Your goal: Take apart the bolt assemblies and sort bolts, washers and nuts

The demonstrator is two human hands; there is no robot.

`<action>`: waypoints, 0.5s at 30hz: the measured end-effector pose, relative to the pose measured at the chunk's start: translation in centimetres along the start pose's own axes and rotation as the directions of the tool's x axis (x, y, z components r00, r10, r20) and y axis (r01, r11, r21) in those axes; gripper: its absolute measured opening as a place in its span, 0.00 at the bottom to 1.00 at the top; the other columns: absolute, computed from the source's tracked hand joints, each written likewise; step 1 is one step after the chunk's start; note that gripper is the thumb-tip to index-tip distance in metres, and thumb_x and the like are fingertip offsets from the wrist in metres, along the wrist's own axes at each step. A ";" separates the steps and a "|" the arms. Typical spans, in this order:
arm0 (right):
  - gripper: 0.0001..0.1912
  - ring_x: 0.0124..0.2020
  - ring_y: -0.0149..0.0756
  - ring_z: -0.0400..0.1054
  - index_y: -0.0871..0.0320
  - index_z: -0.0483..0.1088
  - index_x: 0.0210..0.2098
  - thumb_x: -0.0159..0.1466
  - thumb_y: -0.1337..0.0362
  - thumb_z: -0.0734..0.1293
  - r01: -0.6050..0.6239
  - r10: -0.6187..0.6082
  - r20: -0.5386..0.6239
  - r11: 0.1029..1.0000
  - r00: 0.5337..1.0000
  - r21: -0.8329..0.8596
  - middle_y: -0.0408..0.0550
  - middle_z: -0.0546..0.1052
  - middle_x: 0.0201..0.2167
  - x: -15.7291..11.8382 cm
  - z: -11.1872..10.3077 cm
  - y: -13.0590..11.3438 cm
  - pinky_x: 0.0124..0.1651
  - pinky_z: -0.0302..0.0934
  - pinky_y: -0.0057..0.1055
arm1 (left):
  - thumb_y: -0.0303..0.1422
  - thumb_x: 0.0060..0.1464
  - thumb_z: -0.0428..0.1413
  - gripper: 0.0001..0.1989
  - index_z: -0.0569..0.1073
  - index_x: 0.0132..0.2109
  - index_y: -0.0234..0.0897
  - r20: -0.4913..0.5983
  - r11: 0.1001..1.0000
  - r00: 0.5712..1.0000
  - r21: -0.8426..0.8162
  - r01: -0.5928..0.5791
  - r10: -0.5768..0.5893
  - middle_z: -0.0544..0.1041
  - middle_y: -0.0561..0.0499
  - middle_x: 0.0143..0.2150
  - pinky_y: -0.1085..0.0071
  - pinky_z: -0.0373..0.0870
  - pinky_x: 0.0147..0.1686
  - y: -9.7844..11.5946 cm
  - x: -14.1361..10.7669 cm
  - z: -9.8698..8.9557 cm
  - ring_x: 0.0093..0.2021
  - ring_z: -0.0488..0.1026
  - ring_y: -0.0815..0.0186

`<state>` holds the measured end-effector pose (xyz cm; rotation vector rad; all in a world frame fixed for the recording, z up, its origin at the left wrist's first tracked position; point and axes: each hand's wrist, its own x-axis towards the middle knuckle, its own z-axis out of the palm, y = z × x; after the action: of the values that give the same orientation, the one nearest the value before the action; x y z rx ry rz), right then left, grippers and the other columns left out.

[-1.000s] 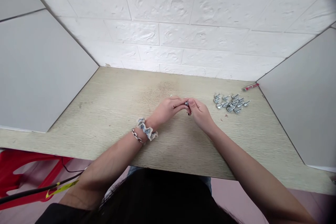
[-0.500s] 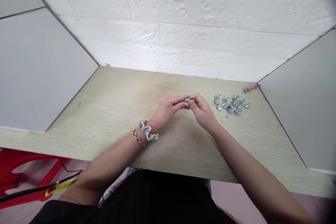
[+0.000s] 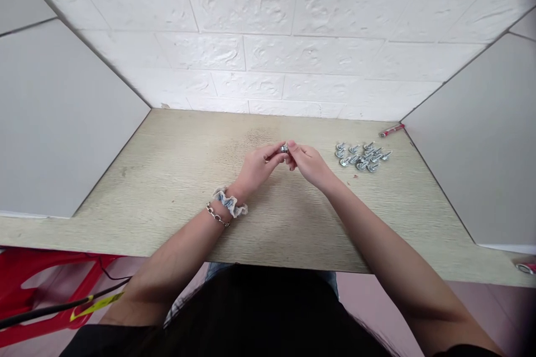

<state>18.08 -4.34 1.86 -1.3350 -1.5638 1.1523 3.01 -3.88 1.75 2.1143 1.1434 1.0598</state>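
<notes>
Over the middle of the table, my left hand [image 3: 258, 168] and my right hand [image 3: 309, 165] meet at their fingertips. Between them is a small silver bolt [image 3: 284, 149] with what looks like a nut or washer on it. The left thumb and fingers pinch one end, while the right thumb and fingers close on the other; much of the bolt is hidden by the fingers. To the right of my right hand lies a cluster of similar silver bolts [image 3: 363, 164] with washers, spread loosely on the tabletop.
The wooden table [image 3: 167, 156] ends at a white brick-pattern wall [image 3: 268, 50]. Grey panels stand at the left [image 3: 71, 117] and right [image 3: 477, 139]. A red pen-like object [image 3: 392, 130] lies by the right panel. A red plastic stool [image 3: 46, 276] and a dark cable [image 3: 46, 310] are below left.
My right thumb has shifted on the bolt and now covers its right end, and the right hand has turned slightly. Both hands still hold the bolt. The whole view has shifted a little.
</notes>
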 end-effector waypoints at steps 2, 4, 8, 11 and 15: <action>0.28 0.23 0.28 0.57 0.59 0.62 0.20 0.58 0.41 0.53 0.043 -0.046 -0.049 0.998 0.998 -0.047 0.43 0.64 0.19 -0.1 0.2 0.0 0.29 0.52 0.28 | 0.33 0.56 0.51 0.13 0.72 0.48 0.39 0.041 1.000 0.999 -0.013 -0.020 0.020 0.77 0.53 0.33 0.74 0.66 0.36 0.1 0.0 -0.1 0.34 0.72 0.69; 0.24 0.24 0.28 0.56 0.59 0.61 0.21 0.60 0.45 0.54 0.078 -0.083 -0.080 0.995 0.993 -0.069 0.42 0.63 0.20 -0.3 0.1 0.1 0.29 0.51 0.27 | 0.33 0.56 0.50 0.12 0.72 0.47 0.40 0.078 0.998 0.995 -0.005 -0.055 0.056 0.76 0.53 0.33 0.74 0.66 0.36 0.1 0.0 0.0 0.33 0.71 0.70; 0.15 0.25 0.28 0.57 0.58 0.59 0.23 0.59 0.53 0.59 0.097 -0.095 -0.045 0.995 0.994 0.038 0.40 0.62 0.20 -0.7 -0.5 0.0 0.31 0.52 0.27 | 0.33 0.57 0.51 0.11 0.73 0.45 0.40 0.100 0.986 0.983 0.051 -0.161 0.155 0.76 0.52 0.33 0.75 0.66 0.36 -0.3 -0.3 0.6 0.32 0.71 0.71; 0.15 0.26 0.28 0.58 0.58 0.59 0.24 0.59 0.54 0.58 0.063 -0.060 -0.063 0.996 0.996 0.059 0.40 0.62 0.21 -0.9 -0.9 -0.3 0.32 0.52 0.26 | 0.33 0.57 0.51 0.13 0.71 0.49 0.39 0.086 0.971 0.974 0.093 -0.218 0.211 0.75 0.51 0.34 0.75 0.66 0.36 -0.7 -0.4 1.0 0.33 0.71 0.70; 0.21 0.25 0.28 0.56 0.59 0.60 0.22 0.62 0.50 0.53 0.066 -0.072 -0.063 0.993 0.995 -0.101 0.41 0.62 0.20 -1.2 -0.9 -0.2 0.30 0.50 0.27 | 0.33 0.57 0.50 0.12 0.71 0.48 0.38 0.050 0.956 0.961 0.107 -0.274 0.270 0.75 0.51 0.34 0.75 0.66 0.36 -1.0 -0.5 1.2 0.33 0.71 0.71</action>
<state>19.10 -5.37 2.29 -1.3585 -1.6232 0.9898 3.40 -3.87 0.18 2.4229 0.9320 1.0945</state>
